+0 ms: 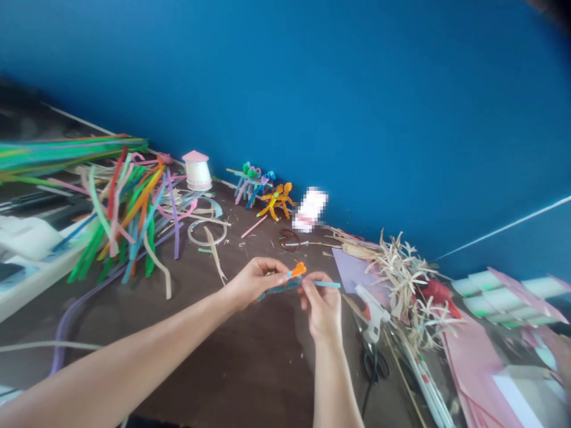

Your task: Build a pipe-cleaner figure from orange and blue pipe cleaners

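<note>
Over the middle of the dark table, my left hand (263,278) pinches a small piece made of pipe cleaners, with an orange looped tip (298,270) sticking out past the fingertips. Close beside it, my right hand (322,303) has thumb and fingers closed on a light blue pipe cleaner (328,285). Its free end points to the right. A blue stretch runs between the two hands, partly hidden by the fingers. Just beyond them lies a dark beaded bracelet (291,239).
Many coloured pipe cleaners (129,220) are heaped at left. Small pipe-cleaner figures (277,201) and a white cup-shaped piece with pink top (197,171) stand by the blue wall. At right lie a glue gun (373,315), scissors (375,364), dried strips (401,267) and pink paper (473,362).
</note>
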A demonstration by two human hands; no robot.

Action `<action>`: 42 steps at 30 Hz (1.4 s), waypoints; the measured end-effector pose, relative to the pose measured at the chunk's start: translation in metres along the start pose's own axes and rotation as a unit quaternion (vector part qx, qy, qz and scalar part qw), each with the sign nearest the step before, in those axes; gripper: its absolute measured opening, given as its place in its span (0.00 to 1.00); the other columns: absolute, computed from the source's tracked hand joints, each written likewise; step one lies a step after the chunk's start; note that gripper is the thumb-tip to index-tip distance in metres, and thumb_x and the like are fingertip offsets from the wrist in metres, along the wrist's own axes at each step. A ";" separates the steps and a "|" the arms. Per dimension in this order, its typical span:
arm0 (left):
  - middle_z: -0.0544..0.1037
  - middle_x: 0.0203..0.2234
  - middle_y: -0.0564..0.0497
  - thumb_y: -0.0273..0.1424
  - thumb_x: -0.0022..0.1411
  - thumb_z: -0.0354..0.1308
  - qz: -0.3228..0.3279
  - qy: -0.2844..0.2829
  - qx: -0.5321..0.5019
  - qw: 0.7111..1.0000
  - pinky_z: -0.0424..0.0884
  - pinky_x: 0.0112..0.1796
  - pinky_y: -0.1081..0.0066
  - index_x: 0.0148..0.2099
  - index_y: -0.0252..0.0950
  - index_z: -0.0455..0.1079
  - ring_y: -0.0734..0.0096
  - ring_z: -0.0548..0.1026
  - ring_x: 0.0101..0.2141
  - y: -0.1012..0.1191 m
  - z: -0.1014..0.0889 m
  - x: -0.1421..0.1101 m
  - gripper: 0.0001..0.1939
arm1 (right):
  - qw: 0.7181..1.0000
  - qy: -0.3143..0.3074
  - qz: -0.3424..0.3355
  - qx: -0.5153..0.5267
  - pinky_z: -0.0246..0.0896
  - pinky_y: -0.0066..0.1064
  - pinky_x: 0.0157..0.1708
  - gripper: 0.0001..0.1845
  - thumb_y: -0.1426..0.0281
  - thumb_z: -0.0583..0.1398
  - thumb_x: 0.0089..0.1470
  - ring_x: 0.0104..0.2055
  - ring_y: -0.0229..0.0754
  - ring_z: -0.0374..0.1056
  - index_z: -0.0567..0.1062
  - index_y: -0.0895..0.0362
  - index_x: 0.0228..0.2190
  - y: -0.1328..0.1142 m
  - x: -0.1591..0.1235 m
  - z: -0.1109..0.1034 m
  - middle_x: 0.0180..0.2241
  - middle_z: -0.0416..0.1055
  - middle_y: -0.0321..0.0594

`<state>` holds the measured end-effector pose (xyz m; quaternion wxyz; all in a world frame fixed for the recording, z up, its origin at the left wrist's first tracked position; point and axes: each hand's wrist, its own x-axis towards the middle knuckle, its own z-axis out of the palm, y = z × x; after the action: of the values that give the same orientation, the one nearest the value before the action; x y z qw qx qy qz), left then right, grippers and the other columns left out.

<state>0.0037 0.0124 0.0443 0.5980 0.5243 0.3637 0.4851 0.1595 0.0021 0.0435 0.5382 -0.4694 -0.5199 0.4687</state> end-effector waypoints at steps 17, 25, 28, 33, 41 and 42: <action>0.75 0.23 0.50 0.31 0.50 0.56 0.078 0.147 0.188 0.968 0.63 0.33 0.71 0.28 0.34 0.73 0.71 0.69 0.28 -0.008 -0.001 0.004 0.07 | 0.957 -0.039 -0.163 -0.235 0.59 0.26 0.24 0.05 0.70 0.57 0.48 0.20 0.36 0.64 0.73 0.57 0.27 -0.003 -0.012 0.009 0.19 0.69 0.34; 0.73 0.23 0.51 0.26 0.53 0.52 0.264 0.027 0.558 0.786 0.47 0.48 0.54 0.33 0.40 0.72 0.66 0.65 0.34 0.008 -0.003 -0.007 0.08 | 0.920 0.025 -0.271 -0.281 0.59 0.28 0.29 0.04 0.72 0.58 0.49 0.29 0.38 0.64 0.74 0.56 0.28 -0.007 -0.006 -0.001 0.27 0.67 0.38; 0.73 0.23 0.52 0.26 0.55 0.51 0.287 -0.030 0.549 0.785 0.44 0.50 0.54 0.31 0.40 0.72 0.67 0.64 0.34 0.010 -0.003 -0.007 0.08 | 0.954 0.043 -0.176 -0.240 0.57 0.26 0.25 0.06 0.68 0.59 0.48 0.25 0.35 0.62 0.72 0.58 0.23 -0.007 -0.002 -0.003 0.23 0.66 0.35; 0.72 0.23 0.53 0.26 0.53 0.52 0.247 -0.026 0.402 0.881 0.52 0.48 0.60 0.31 0.38 0.72 0.70 0.65 0.34 0.006 0.000 -0.005 0.07 | 0.999 0.011 0.027 -0.037 0.47 0.22 0.14 0.13 0.62 0.59 0.45 0.15 0.29 0.51 0.67 0.58 0.20 0.003 0.004 -0.003 0.15 0.59 0.29; 0.73 0.26 0.50 0.31 0.53 0.53 0.063 0.094 0.148 0.982 0.64 0.33 0.73 0.32 0.32 0.71 0.72 0.69 0.29 -0.003 0.004 -0.001 0.09 | 0.964 0.041 -0.155 -0.212 0.56 0.25 0.23 0.07 0.68 0.57 0.49 0.21 0.34 0.60 0.71 0.58 0.24 0.001 -0.004 0.006 0.19 0.65 0.33; 0.73 0.27 0.50 0.32 0.53 0.53 0.052 0.103 0.144 0.983 0.64 0.33 0.74 0.33 0.31 0.71 0.72 0.69 0.30 -0.004 0.004 -0.001 0.09 | 0.951 0.032 -0.186 -0.243 0.58 0.26 0.26 0.06 0.70 0.56 0.49 0.23 0.35 0.62 0.71 0.58 0.24 -0.001 -0.006 0.008 0.21 0.66 0.35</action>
<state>0.0082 0.0105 0.0410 0.4495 0.5705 0.4614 0.5094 0.1518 -0.0034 0.0436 0.5018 -0.4954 -0.6790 0.2042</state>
